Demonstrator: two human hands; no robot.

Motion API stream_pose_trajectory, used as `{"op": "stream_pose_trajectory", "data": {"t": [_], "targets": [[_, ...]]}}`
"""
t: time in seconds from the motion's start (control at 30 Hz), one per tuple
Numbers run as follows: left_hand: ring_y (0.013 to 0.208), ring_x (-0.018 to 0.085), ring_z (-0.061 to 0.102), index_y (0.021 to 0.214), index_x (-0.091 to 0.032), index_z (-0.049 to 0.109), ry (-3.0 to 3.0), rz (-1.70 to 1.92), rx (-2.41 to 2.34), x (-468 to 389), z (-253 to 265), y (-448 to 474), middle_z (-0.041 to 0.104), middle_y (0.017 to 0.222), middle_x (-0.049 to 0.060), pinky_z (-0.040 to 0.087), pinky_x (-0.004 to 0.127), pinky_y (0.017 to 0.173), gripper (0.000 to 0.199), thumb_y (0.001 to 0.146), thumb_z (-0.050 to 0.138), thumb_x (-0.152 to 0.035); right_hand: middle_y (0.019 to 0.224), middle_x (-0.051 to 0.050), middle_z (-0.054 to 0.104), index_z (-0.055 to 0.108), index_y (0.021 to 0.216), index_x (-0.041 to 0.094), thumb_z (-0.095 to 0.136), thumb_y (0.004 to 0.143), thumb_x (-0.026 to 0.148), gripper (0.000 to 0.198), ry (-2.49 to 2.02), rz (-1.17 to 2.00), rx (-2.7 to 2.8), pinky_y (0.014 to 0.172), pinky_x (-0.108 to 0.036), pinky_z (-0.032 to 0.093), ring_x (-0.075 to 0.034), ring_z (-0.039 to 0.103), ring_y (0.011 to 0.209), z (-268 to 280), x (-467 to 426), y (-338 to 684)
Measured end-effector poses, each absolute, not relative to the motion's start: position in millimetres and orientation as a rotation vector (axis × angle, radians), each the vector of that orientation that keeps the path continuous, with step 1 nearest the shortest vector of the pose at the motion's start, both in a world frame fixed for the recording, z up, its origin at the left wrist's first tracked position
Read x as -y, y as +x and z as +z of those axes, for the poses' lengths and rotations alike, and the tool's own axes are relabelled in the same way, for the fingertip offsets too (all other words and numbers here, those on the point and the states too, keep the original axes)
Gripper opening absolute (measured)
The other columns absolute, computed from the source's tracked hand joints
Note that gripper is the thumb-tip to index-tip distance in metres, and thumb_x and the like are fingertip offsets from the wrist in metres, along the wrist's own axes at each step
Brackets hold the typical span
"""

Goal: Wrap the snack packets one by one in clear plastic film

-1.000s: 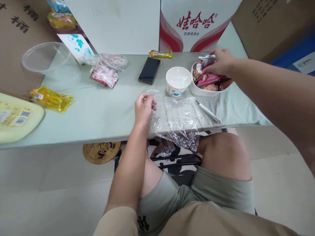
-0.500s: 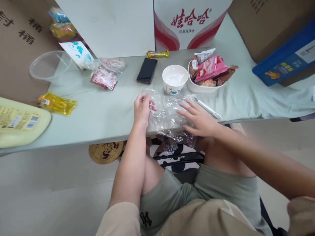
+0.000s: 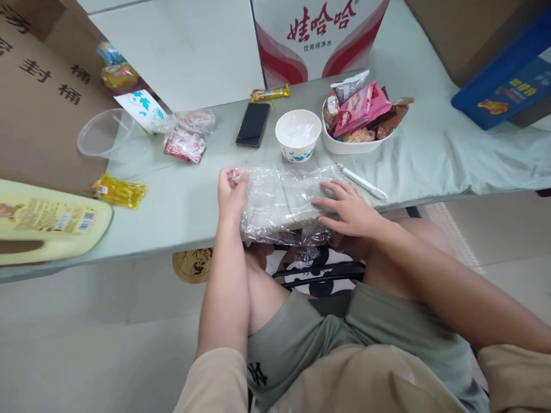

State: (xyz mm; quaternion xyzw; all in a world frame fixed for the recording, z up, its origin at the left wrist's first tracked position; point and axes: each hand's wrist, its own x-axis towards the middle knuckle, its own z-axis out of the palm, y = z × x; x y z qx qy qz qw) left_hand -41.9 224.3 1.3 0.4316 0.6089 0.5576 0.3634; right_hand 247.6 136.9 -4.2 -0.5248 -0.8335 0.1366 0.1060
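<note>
A sheet of clear plastic film [image 3: 279,198], crinkled and shiny, lies at the table's front edge and partly hangs over it. My left hand [image 3: 232,192] pinches the film's left edge between thumb and fingers. On the film's right part rests my right hand [image 3: 344,207], palm down with the fingers spread. Just beyond the film stands a white paper cup [image 3: 298,137] with blue leaf prints and some clear plastic inside. A white pen-like stick [image 3: 365,183] lies beyond my right hand.
Behind are a phone [image 3: 253,124], a yellow snack stick [image 3: 270,93] and a white tub [image 3: 357,143] of wrapped snacks. Leftward lie small wrapped packs [image 3: 185,146], a yellow packet [image 3: 123,191], a clear plastic bowl [image 3: 101,152] and a pale yellow jug [image 3: 51,223]. Boxes [image 3: 318,46] line the back.
My left hand has moved left with the film's edge, and the film is spread wider and flatter. My right hand stays spread on the film. The camera view has shifted slightly.
</note>
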Motion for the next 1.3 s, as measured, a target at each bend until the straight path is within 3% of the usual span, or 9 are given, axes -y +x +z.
{"op": "stream_pose_trajectory", "data": {"t": [0.1,0.23,0.3,0.37,0.47,0.57,0.9,1.1,1.3], "targets": [[0.073,0.010,0.062,0.093,-0.022,0.064,1.211,1.256,-1.448,-221.3,-2.8,-33.4,0.069,0.090,0.002,0.047,0.017,0.062,0.029,0.071,0.081,-0.014,0.149,-0.008,0.055,0.079,0.101,0.027,0.056,0.093,0.042,0.029,-1.538,0.382,2.358,0.106,-0.065,0.041,-0.041,0.046,0.137,0.3,-134.4,248.4],[0.058,0.010,0.057,0.093,-0.022,0.064,1.155,1.118,-1.324,-217.5,1.4,-22.3,0.069,0.078,0.001,0.044,0.019,0.052,0.025,0.074,0.074,-0.009,0.138,-0.006,0.064,0.073,0.075,0.024,0.054,0.093,0.039,0.030,-1.496,0.336,2.270,0.110,-0.063,0.037,-0.040,0.046,0.138,5.0,-136.1,249.5],[0.057,0.009,0.057,0.088,-0.020,0.065,1.127,1.135,-1.308,-217.1,4.6,-19.3,0.068,0.075,0.001,0.045,0.018,0.054,0.024,0.072,0.075,-0.006,0.136,-0.006,0.066,0.072,0.082,0.025,0.052,0.093,0.035,0.026,-1.524,0.276,2.189,0.115,-0.061,0.034,-0.037,0.045,0.142,5.5,-139.5,248.5],[0.061,0.009,0.059,0.084,-0.019,0.065,1.094,1.181,-1.301,-218.0,7.0,-18.5,0.068,0.075,0.002,0.047,0.017,0.057,0.023,0.071,0.076,-0.004,0.140,-0.007,0.064,0.072,0.106,0.024,0.049,0.091,0.026,0.027,-1.547,0.277,2.152,0.118,-0.057,0.036,-0.034,0.048,0.141,3.9,-144.0,247.2],[0.068,0.011,0.063,0.083,-0.019,0.064,1.043,1.246,-1.303,-220.2,9.2,-20.8,0.068,0.077,0.003,0.049,0.017,0.057,0.023,0.071,0.076,-0.003,0.154,-0.013,0.053,0.057,0.141,0.015,0.051,0.081,0.017,0.060,-1.596,0.366,2.240,0.119,-0.055,0.038,-0.034,0.046,0.145,-2.4,-150.7,246.0],[0.068,0.012,0.064,0.084,-0.021,0.062,1.028,1.297,-1.327,-222.4,9.8,-24.4,0.068,0.077,0.002,0.050,0.018,0.056,0.025,0.071,0.075,-0.004,0.161,-0.015,0.042,0.044,0.153,0.011,0.054,0.076,0.017,0.079,-1.691,0.416,2.334,0.119,-0.061,0.036,-0.040,0.037,0.150,-9.9,-154.8,246.0],[0.057,0.008,0.058,0.080,-0.021,0.056,1.106,1.419,-1.478,-229.1,2.5,-28.3,0.065,0.072,-0.002,0.050,0.019,0.060,0.021,0.075,0.073,-0.010,0.171,-0.012,0.019,0.038,0.159,0.017,0.056,0.077,0.019,0.083,-1.734,0.420,2.284,0.120,-0.068,0.030,-0.044,0.021,0.156,-11.4,-153.9,239.0],[0.059,0.007,0.057,0.083,-0.021,0.050,0.913,1.544,-1.557,-235.2,4.7,-36.3,0.061,0.075,-0.003,0.040,0.014,0.053,0.022,0.079,0.069,-0.009,0.166,0.000,0.034,0.047,0.153,0.030,0.048,0.084,0.015,0.071,-1.446,0.271,2.284,0.127,-0.060,0.026,-0.029,0.020,0.158,0.1,-145.6,236.5],[0.057,0.007,0.055,0.084,-0.021,0.047,0.883,1.537,-1.561,-238.3,2.6,-35.8,0.058,0.070,-0.005,0.038,0.015,0.052,0.025,0.079,0.067,-0.007,0.163,-0.010,0.040,0.053,0.148,0.018,0.050,0.086,0.014,0.062,-1.403,0.224,2.251,0.124,-0.060,0.031,-0.034,0.029,0.155,-14.0,-147.5,234.5]]}}
